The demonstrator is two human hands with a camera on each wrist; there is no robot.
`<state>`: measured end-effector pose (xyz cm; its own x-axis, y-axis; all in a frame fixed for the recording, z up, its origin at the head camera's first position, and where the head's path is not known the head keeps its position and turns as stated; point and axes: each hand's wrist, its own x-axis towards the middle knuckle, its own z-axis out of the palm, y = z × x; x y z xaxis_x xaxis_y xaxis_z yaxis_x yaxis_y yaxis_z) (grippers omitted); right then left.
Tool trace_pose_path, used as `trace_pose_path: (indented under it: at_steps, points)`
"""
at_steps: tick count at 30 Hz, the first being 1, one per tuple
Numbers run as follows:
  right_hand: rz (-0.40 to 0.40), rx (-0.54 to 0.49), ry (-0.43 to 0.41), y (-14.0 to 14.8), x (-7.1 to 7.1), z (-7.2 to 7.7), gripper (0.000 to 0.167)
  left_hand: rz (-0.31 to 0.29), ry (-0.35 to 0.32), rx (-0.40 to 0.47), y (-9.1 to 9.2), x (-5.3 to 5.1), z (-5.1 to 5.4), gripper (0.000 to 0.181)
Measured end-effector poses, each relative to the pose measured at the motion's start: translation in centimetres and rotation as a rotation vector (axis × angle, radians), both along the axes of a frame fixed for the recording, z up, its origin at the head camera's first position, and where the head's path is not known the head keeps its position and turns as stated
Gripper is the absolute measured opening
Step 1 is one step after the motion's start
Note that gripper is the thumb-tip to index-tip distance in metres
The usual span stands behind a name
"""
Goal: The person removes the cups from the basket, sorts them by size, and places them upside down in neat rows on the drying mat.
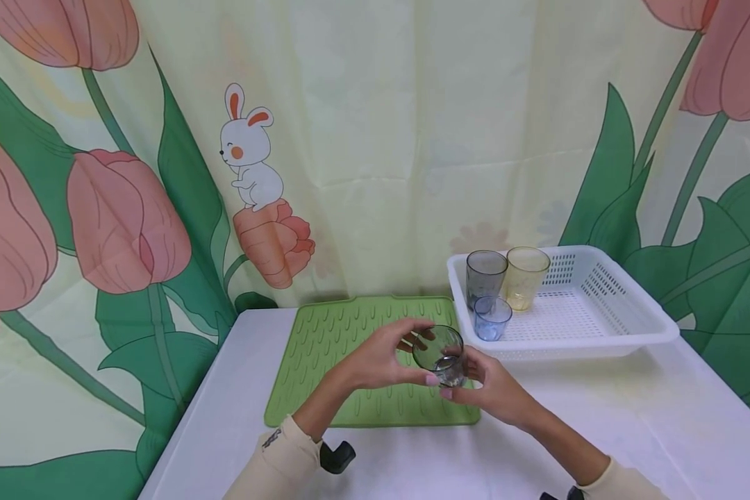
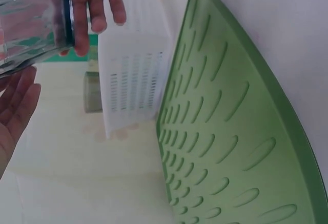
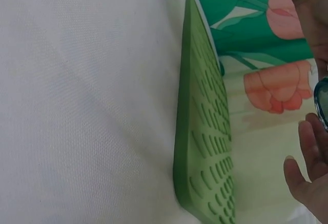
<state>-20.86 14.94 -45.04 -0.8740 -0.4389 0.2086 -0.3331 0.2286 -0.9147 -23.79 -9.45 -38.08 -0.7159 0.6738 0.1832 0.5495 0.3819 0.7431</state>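
Observation:
In the head view, a clear grey-tinted drinking glass (image 1: 439,351) is held between both hands over the right part of a green ridged mat (image 1: 350,375). My left hand (image 1: 381,357) grips its left side, thumb low in front and fingers toward the rim. From the right, my right hand (image 1: 490,387) holds the lower part, with some fingers hidden behind. The left wrist view shows the glass (image 2: 33,26) between the left hand (image 2: 18,111) and right hand (image 2: 97,8), off the mat. Only an edge of the glass (image 3: 322,101) shows in the right wrist view.
Right of the mat stands a white perforated plastic basket (image 1: 606,340). In its left end are a tall grey glass (image 1: 486,274), a yellow glass (image 1: 527,278) and a small blue glass (image 1: 492,321). A printed curtain (image 1: 375,173) hangs behind the white-covered table (image 1: 600,410).

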Motion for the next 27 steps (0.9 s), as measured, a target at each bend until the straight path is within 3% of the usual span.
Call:
trace_pose_path:
  at_steps: [10,27]
  points:
    - [0.035,-0.027,-0.017,0.6,-0.3,0.0,0.053,0.011,-0.013,0.015,-0.4,0.1,-0.2,0.077]
    - [0.025,-0.034,-0.011,1.5,-0.6,0.6,0.059,0.038,-0.016,0.028,-0.9,-0.1,-1.1,0.084]
